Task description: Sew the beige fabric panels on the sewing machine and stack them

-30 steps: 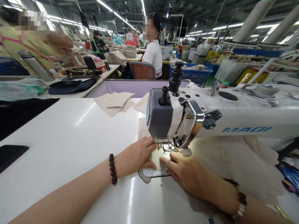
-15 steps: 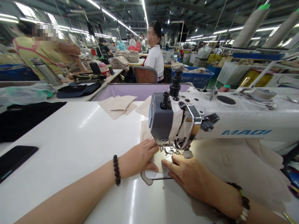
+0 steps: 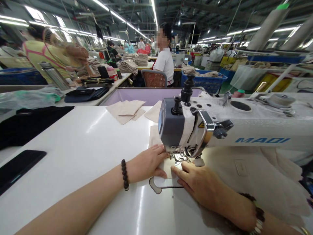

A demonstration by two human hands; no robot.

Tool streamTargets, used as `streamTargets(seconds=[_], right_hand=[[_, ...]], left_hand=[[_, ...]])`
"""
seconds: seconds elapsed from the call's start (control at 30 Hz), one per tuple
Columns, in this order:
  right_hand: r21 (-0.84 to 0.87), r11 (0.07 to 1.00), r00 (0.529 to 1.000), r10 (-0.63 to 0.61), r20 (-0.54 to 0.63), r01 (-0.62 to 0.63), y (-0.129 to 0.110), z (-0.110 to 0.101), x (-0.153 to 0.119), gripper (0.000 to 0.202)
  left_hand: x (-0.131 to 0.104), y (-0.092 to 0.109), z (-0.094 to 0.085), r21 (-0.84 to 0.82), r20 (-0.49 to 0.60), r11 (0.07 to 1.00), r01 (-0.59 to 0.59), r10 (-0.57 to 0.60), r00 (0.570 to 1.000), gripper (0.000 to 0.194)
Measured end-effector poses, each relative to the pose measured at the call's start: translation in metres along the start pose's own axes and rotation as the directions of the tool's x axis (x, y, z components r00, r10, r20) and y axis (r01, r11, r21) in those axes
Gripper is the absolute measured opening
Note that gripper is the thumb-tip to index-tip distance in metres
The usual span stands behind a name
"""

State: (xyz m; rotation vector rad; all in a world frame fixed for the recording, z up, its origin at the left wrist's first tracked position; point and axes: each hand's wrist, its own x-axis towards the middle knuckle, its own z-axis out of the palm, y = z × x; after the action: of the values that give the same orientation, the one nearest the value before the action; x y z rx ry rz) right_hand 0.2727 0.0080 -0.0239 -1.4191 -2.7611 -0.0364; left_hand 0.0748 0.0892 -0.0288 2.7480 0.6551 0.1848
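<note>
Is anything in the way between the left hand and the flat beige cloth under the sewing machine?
No, nothing visible. The bare left hand lies right on the flat beige cloth, beside the grey-and-white metal sewing machine.

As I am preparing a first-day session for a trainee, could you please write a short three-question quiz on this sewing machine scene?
1. True or false: the bare left hand and the bare right hand are both raised above the white-and-grey metal sewing machine.

2. Which thing lies on the glossy white tabletop at the lower left?
A) a red ceramic mug
B) a flat black rectangular phone
C) a yellow tape measure

3. Fill in: the large blue letters on the machine's arm read ____.

Key: 1. False; both are low, beside the shiny metal presser foot. 2. B. 3. MAQI.
</note>
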Motion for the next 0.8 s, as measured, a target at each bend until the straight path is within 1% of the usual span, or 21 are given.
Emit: streamTargets(seconds=[0.07,0.13,0.2,0.3,0.4,0.6,0.7,0.8], right_hand=[[0.019,1.000,1.000,-0.012,0.007,0.012,0.001,0.000,0.000,0.019],[0.040,0.999,0.999,-0.035,0.025,0.034,0.001,-0.001,-0.001,0.017],[0.056,0.996,0.997,-0.071,0.040,0.069,0.002,-0.002,-0.003,0.015],[0.062,0.993,0.994,-0.105,0.037,0.102,0.002,-0.002,-0.005,0.012],[0.063,0.994,0.996,-0.090,0.024,0.088,0.001,-0.002,-0.006,0.013],[0.055,0.998,1.000,-0.031,0.004,0.030,0.001,-0.003,-0.003,0.020],[0.056,0.998,0.999,0.031,0.027,-0.032,0.000,-0.003,0.000,0.021],[0.063,0.994,0.995,0.087,0.054,-0.090,0.000,-0.002,0.003,0.025]], left_hand=[[-0.001,0.003,-0.001,0.026,0.004,1.000,-0.016,0.016,1.000,0.046],[-0.004,0.010,-0.002,0.071,0.020,0.997,-0.033,0.032,0.999,0.028],[-0.007,0.020,-0.003,0.093,0.069,0.994,-0.063,0.056,0.996,0.012],[-0.011,0.032,-0.004,0.082,0.142,0.992,-0.093,0.080,0.987,0.014],[-0.012,0.035,-0.003,0.077,0.151,0.993,-0.084,0.072,0.986,0.014],[-0.010,0.027,0.004,0.034,0.093,0.998,-0.054,0.050,0.994,0.017],[-0.008,0.023,0.007,0.031,0.059,0.999,-0.042,0.040,0.997,0.013],[-0.006,0.020,0.007,0.064,0.042,0.998,-0.020,0.017,0.999,0.009]])
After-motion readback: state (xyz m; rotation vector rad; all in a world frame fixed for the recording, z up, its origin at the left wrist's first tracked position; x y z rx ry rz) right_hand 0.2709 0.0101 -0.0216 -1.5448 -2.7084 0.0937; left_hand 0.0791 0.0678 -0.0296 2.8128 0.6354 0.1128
